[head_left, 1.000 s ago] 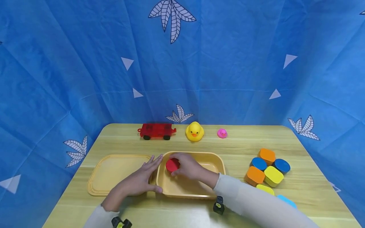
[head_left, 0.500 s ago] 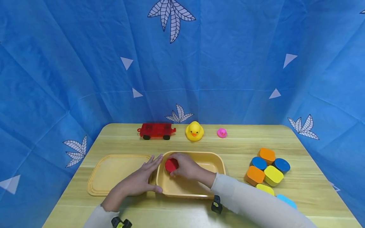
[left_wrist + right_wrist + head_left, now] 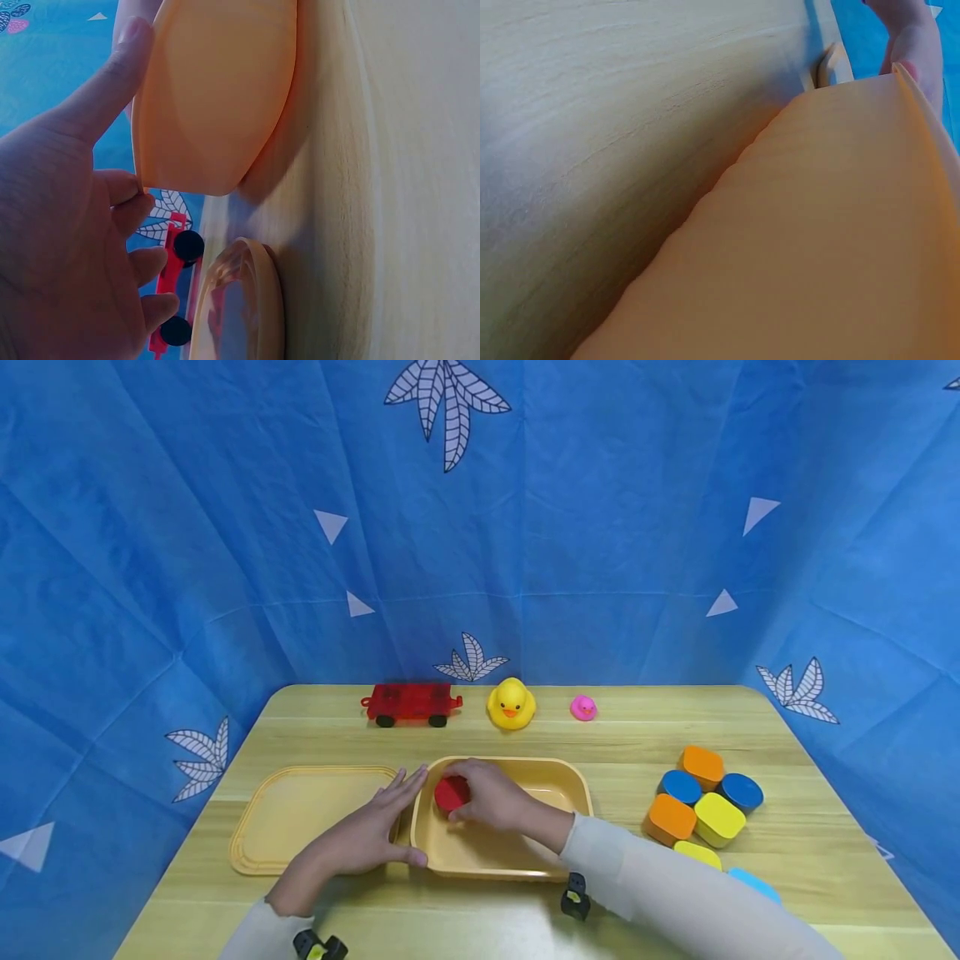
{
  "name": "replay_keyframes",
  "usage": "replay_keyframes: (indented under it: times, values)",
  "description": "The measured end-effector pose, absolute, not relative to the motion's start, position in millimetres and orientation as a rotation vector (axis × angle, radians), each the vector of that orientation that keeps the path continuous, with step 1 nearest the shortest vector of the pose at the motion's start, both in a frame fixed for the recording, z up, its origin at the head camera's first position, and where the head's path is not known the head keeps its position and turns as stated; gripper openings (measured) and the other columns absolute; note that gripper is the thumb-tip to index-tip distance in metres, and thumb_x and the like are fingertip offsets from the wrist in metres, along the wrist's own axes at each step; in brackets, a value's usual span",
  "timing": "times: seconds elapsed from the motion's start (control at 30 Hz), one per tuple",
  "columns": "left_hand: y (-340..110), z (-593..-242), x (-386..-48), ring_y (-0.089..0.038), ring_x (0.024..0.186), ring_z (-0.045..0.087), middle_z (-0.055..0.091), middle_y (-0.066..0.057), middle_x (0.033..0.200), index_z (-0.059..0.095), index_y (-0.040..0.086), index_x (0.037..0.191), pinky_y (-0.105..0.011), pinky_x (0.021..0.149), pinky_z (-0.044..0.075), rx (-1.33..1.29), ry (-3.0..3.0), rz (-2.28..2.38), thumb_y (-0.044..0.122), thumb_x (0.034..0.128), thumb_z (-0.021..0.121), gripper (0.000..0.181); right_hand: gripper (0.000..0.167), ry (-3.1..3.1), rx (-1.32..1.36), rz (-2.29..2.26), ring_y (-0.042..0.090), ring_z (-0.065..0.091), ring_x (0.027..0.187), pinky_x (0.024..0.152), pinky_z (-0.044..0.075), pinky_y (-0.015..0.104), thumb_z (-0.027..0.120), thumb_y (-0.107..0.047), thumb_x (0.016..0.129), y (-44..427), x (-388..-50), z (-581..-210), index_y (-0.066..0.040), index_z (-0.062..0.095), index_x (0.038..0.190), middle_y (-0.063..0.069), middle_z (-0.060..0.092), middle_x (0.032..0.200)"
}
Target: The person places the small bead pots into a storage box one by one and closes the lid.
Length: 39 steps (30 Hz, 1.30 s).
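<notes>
While the right hand [image 3: 491, 797] reaches into a yellow-orange tub [image 3: 502, 860] at the lower centre of the head view, its thumb and fingers pinch a red round-topped block [image 3: 452, 794] inside the tub's left end. Whether that block touches the tub's floor cannot be told. The left hand [image 3: 367, 837] has its fingers and thumb spread against the tub's left end; in the left wrist view its thumb lies along the rim and a fingertip meets a corner. The right wrist view is largely filled by the tub's outer wall, so the right hand's grip is not clear there.

Partly behind the left hand, at the lower left of the frame, a flat lid-like piece [image 3: 307, 818] in a similar yellow lies on the desk [image 3: 465, 922]. To the lower right stands a cluster of coloured blocks [image 3: 720, 820]: two orange, two dark blue, two yellow and one light blue, the last partly hidden by the right sleeve [image 3: 645, 877]. Above the tub, near the desk's far edge, are a red toy wagon [image 3: 411, 703], a yellow duck [image 3: 512, 706] and a small pink duck [image 3: 583, 708]. Behind them hangs a blue curtain [image 3: 600, 552] printed with white leaves and triangles.
</notes>
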<state>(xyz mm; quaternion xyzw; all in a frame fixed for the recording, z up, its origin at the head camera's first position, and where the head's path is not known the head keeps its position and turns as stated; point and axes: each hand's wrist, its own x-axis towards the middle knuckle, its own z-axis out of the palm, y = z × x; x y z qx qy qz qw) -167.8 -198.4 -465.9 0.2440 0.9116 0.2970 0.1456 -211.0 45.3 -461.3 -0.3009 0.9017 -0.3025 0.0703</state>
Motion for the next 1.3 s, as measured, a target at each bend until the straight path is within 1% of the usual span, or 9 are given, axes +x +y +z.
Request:
replay_keyframes:
  times: [0.13,0.23,0.33,0.57,0.8,0.97,1.03,1.3]
  values:
    - [-198.8,-466.6,-168.1,-0.033,0.160,0.002,0.011,0.004,0.173,0.009,0.027,0.167,-0.062,0.125,0.011,0.688,2.624,0.845,0.056,0.0795,0.084,0.119,0.059,2.713,-0.933,-0.934,0.026,0.062,0.117,0.105,0.050,0.042,0.090,-0.015,0.081,50.0,-209.6,-457.8,-0.004,0.066,0.133,0.011,0.069,0.129]
    - [-199.0,-466.3,-168.5,-0.030,0.160,0.002,0.011,0.005,0.173,0.008,0.029,0.167,-0.061,0.126,0.011,0.679,2.628,0.830,0.058,0.0789,0.083,0.119,0.060,2.686,-0.921,-0.993,0.029,0.062,0.121,0.108,0.049,0.045,0.089,-0.014,0.082,56.0,-207.7,-454.5,-0.002,0.065,0.135,0.014,0.068,0.131]
    - [-199.2,-465.7,-168.7,-0.031,0.160,0.003,0.012,0.004,0.173,0.009,0.028,0.167,-0.061,0.126,0.011,0.687,2.630,0.832,0.058,0.0790,0.083,0.119,0.063,2.659,-0.887,-1.055,0.033,0.060,0.127,0.112,0.046,0.049,0.088,-0.014,0.083,63.5,-205.5,-451.8,0.000,0.062,0.139,0.017,0.065,0.136]
    - [-199.3,-465.8,-169.1,-0.034,0.160,0.003,0.012,0.002,0.173,0.010,0.024,0.168,-0.062,0.125,0.009,0.722,2.633,0.840,0.056,0.0803,0.083,0.118,0.067,2.641,-0.823,-1.120,0.036,0.059,0.130,0.111,0.046,0.052,0.086,-0.017,0.085,84.4,-200.0,-446.5,-0.002,0.059,0.144,0.016,0.061,0.143]
    - [-199.0,-466.0,-168.7,-0.036,0.159,0.004,0.011,0.001,0.173,0.010,0.022,0.168,-0.063,0.125,0.010,0.742,2.633,0.845,0.054,0.0814,0.083,0.117,0.067,2.630,-0.792,-1.183,0.037,0.059,0.130,0.106,0.051,0.050,0.086,-0.019,0.086,110.0,-193.6,-438.5,-0.003,0.058,0.144,0.015,0.059,0.146]
    - [-198.8,-467.2,-169.3,-0.040,0.158,0.003,0.011,-0.004,0.173,0.010,0.020,0.168,-0.066,0.124,0.009,0.760,2.617,0.866,0.052,0.0825,0.083,0.117,0.065,2.647,-0.799,-1.223,0.036,0.059,0.131,0.106,0.051,0.050,0.085,-0.015,0.086,130.1,-188.5,-435.1,0.000,0.058,0.143,0.015,0.060,0.145]
    - [-199.0,-468.1,-169.7,-0.039,0.158,0.003,0.010,-0.004,0.174,0.009,0.021,0.168,-0.066,0.124,0.009,0.758,2.617,0.865,0.052,0.0825,0.083,0.117,0.065,2.645,-0.804,-1.240,0.036,0.058,0.132,0.107,0.051,0.050,0.085,-0.015,0.086,137.6,-185.9,-434.1,0.001,0.057,0.143,0.016,0.060,0.145]
    - [-199.5,-468.2,-169.3,-0.036,0.159,0.002,0.009,-0.002,0.174,0.008,0.025,0.168,-0.064,0.124,0.009,0.738,2.616,0.861,0.054,0.0822,0.082,0.117,0.066,2.645,-0.764,-1.259,0.034,0.056,0.134,0.109,0.048,0.048,0.085,-0.018,0.087,164.7,-172.6,-431.8,-0.003,0.057,0.145,0.012,0.058,0.148]
